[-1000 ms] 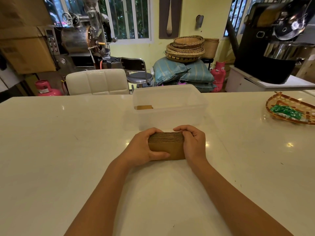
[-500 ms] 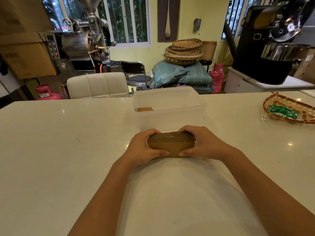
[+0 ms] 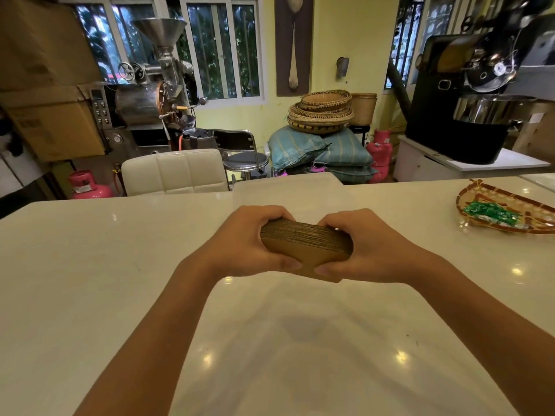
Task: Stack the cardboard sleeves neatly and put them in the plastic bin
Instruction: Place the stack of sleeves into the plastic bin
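Note:
A brown stack of cardboard sleeves [image 3: 304,246] is held above the white table [image 3: 90,280], off its surface, casting a shadow below. My left hand [image 3: 243,241] grips its left end and my right hand [image 3: 365,246] grips its right end, thumbs meeting under the front edge. The clear plastic bin [image 3: 288,190] stands just behind the stack; my hands and the stack hide most of its front wall.
A woven tray [image 3: 507,205] with a green packet lies at the table's right edge. A white padded chair [image 3: 175,172] and a metal stool stand behind the far edge. Roasting machines, sacks and baskets fill the room beyond.
Both hands have lifted the sleeve stack off the table and carried it toward the bin. My thumbs have shifted to the stack's front underside.

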